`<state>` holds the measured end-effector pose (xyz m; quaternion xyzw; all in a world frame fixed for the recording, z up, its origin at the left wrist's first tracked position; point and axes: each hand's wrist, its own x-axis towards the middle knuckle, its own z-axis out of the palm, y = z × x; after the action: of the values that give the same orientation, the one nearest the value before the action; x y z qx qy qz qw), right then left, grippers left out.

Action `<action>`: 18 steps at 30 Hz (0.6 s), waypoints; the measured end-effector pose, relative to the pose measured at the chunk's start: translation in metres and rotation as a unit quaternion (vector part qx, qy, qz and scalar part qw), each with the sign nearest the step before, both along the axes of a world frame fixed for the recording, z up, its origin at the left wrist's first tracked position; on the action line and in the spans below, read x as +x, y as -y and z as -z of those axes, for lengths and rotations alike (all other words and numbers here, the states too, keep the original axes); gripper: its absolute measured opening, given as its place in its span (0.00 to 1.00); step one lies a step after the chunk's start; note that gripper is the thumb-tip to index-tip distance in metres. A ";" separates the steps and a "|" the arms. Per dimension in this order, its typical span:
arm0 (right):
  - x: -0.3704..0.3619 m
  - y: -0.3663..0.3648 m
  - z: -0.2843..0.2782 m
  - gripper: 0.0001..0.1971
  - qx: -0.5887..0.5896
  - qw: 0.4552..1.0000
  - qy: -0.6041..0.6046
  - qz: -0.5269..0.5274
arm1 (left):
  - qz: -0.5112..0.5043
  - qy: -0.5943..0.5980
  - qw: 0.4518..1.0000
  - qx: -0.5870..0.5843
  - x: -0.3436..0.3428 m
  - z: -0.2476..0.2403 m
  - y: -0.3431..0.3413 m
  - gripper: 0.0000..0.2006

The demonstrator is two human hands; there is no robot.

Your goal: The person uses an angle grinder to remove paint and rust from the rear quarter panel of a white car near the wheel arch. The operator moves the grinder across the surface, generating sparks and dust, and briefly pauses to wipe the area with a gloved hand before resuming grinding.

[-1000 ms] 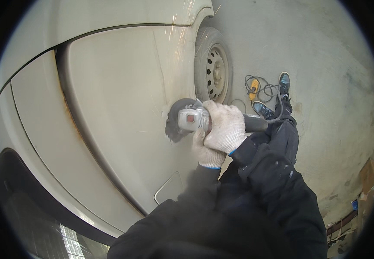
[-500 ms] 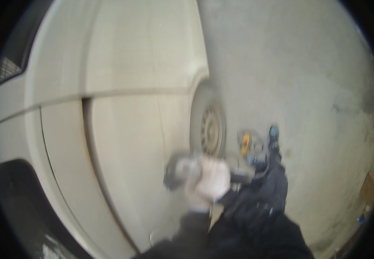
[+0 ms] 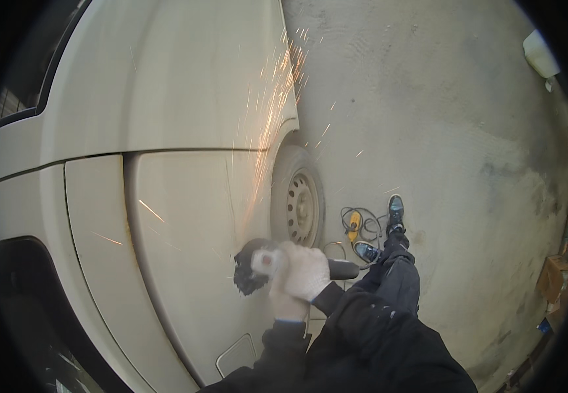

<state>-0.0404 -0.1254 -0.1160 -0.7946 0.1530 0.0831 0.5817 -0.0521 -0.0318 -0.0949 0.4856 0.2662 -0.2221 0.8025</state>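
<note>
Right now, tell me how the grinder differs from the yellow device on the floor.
The grinder is in the left hand and right hand; the yellow device lies on the floor. The grinder is grey and black; the device is mainly yellow. Sparks stream from the grinder; the device gives off none.

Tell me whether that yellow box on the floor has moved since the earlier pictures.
No: the yellow box lies to the right of the wheel, as before; only the view has shifted.
</note>
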 end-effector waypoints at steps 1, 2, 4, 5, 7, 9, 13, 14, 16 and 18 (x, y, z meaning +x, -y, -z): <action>0.000 -0.001 0.001 0.24 -0.017 0.999 -0.001 0.035 | 0.018 0.013 1.000 -0.002 -0.001 0.000 0.000 0.28; 0.000 -0.002 0.001 0.24 -0.023 0.998 -0.023 0.045 | -0.010 -0.052 0.999 -0.010 0.000 0.003 0.000 0.28; 0.003 -0.003 0.001 0.26 -0.085 0.995 -0.050 0.031 | -0.019 -0.063 0.998 0.011 0.002 0.006 -0.002 0.29; 0.003 -0.003 0.000 0.28 -0.076 0.996 -0.013 0.054 | 0.012 -0.008 0.999 0.047 0.003 0.009 -0.004 0.30; 0.006 0.000 0.001 0.28 -0.034 0.994 0.070 0.079 | -0.042 -0.002 0.999 0.025 0.005 0.014 -0.007 0.27; 0.009 0.003 0.002 0.28 -0.023 0.997 0.038 0.061 | -0.050 0.000 0.999 0.010 0.007 0.018 -0.009 0.25; 0.010 0.006 0.003 0.28 -0.034 0.996 -0.059 0.057 | -0.066 -0.042 0.996 0.037 0.006 0.017 -0.006 0.25; 0.011 0.007 0.003 0.28 -0.032 0.997 -0.042 0.063 | -0.069 -0.035 0.996 0.053 0.006 0.017 -0.003 0.24; 0.011 0.006 0.001 0.28 -0.017 0.998 0.028 0.054 | -0.066 0.022 0.997 0.026 0.007 0.011 -0.001 0.24; 0.012 0.004 -0.002 0.28 0.013 0.997 0.057 0.045 | -0.086 0.009 0.995 0.044 0.009 0.006 0.000 0.24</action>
<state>-0.0283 -0.1292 -0.1135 -0.7828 0.1544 0.0135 0.6026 -0.0436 -0.0317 -0.1007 0.4976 0.3095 -0.1360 0.7988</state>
